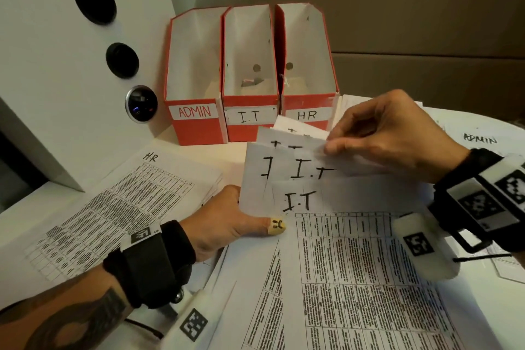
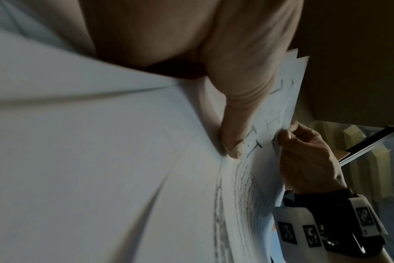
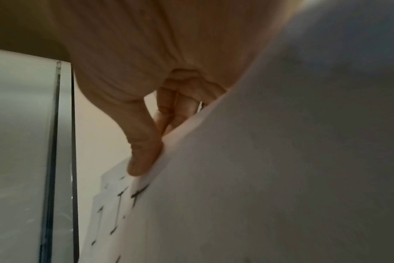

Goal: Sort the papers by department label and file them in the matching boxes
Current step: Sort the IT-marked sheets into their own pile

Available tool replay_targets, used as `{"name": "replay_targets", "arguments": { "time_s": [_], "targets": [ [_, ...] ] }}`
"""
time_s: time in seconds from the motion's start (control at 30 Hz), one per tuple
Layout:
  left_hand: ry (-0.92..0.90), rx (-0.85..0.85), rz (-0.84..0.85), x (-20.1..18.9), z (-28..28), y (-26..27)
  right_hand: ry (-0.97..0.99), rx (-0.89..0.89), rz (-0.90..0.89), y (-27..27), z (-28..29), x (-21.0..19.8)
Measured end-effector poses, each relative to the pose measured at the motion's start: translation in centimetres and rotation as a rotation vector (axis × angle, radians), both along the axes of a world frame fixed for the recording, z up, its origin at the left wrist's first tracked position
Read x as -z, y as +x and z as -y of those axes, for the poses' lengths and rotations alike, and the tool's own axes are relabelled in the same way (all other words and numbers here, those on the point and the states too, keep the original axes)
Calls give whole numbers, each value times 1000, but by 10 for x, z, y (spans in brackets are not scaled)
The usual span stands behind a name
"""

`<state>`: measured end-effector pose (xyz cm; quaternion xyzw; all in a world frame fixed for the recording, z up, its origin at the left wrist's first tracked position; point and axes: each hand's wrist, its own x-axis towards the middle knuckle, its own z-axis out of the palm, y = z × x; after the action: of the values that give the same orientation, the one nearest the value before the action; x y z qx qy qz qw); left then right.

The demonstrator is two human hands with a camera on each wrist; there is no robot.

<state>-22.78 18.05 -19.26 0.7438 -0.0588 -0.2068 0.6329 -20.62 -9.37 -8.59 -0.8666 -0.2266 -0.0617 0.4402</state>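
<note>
Sorting looks approx. done, filing not started imo. The I.T papers (image 1: 295,179) are fanned out and held up over the desk (image 1: 199,150): pinched at the top edge by the right hand (image 1: 392,133), thumb and fingers closed on the sheets, and gripped at the lower left corner by the left hand (image 1: 227,221). An HR pile (image 1: 122,207) is laid to the left, an ADMIN sheet (image 1: 480,138) far right. ADMIN box (image 1: 196,122), I.T box (image 1: 250,122) and HR box (image 1: 308,115): no papers seen inside yet, only small scraps at the bottom.

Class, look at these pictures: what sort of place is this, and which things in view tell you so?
Probably an office filing desk. Three red boxes labelled ADMIN, I.T and HR stand in a row, printed papers marked by department cover the table, and brown cardboard cartons are stacked behind.
</note>
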Motion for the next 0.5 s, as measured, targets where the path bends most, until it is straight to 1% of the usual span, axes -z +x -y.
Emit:
{"name": "replay_targets", "arguments": {
  "time_s": [0.1,0.2,0.23,0.27,0.33,0.37,0.43,0.5],
  "targets": [
    [-7,-13,8,0,1,0,35,64,-9,10,2,7],
    [-12,21,6,-3,0,-1,-38,145,92,20,3,13],
    [-13,23,9,-4,0,-2,-85,158,117,23,4,12],
    [-13,26,10,-4,0,-2,-178,164,141,23,5,12],
    [-17,35,20,-2,-1,-1,-438,131,135,19,5,12],
    [-18,32,23,-2,-1,-1,-540,97,95,16,4,12],
    [-19,32,25,-2,-1,-2,-610,50,-2,9,2,12],
    [-18,43,19,-2,-1,-1,-613,15,-30,4,0,13]
  ]
}}
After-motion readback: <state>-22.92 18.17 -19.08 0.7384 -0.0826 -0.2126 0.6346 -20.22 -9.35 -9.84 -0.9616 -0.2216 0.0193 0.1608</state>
